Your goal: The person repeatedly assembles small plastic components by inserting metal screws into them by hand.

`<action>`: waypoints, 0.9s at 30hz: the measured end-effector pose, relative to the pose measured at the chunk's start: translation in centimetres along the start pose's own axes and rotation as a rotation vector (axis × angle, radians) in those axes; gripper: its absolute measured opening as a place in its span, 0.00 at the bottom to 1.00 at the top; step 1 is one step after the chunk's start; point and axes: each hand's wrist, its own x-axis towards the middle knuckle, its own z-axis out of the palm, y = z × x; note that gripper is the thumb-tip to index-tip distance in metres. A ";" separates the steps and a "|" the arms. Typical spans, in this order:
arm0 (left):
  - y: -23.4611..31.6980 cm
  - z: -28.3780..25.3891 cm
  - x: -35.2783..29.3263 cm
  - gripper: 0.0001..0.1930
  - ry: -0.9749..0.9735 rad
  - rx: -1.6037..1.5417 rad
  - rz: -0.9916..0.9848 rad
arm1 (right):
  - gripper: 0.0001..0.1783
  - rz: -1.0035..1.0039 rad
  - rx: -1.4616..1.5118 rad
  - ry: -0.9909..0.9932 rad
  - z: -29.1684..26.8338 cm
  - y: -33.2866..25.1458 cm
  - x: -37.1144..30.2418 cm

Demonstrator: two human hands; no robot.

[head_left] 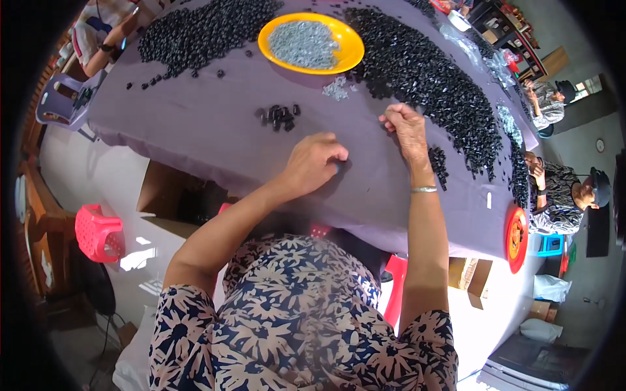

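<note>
My left hand (313, 163) is over the middle of the purple-grey tablecloth (228, 143), fingers curled in; anything in them is hidden. My right hand (405, 130), a bracelet at its wrist, is closed with thumb and fingertips together beside the large heap of small black parts (424, 72). What it may pinch is too small to make out. Beyond my left hand lies a small group of black pieces (279, 117). Past both hands, a yellow oval tray (357, 49) holds many small clear-grey pieces (301, 44), and a little pile of the same pieces (338, 88) lies in front of it.
Another black heap (202, 36) covers the far left, near a person with a wristband (107, 39). Two more people sit along the right side. An orange-red round tray (516, 240) is at the right table edge. A pink stool (98, 233) stands on the floor left.
</note>
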 end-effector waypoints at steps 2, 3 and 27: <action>-0.2 0.2 0.3 0.12 0.052 0.069 -0.015 | 0.04 -0.055 -0.030 -0.019 0.9 0.0 -2.2; -0.2 0.1 0.2 0.12 0.045 0.066 -0.035 | 0.04 -0.129 -0.059 -0.034 1.5 -0.1 -3.4; -0.4 0.3 0.4 0.11 0.052 0.092 0.016 | 0.04 -0.422 -0.254 -0.158 5.6 -0.5 -8.5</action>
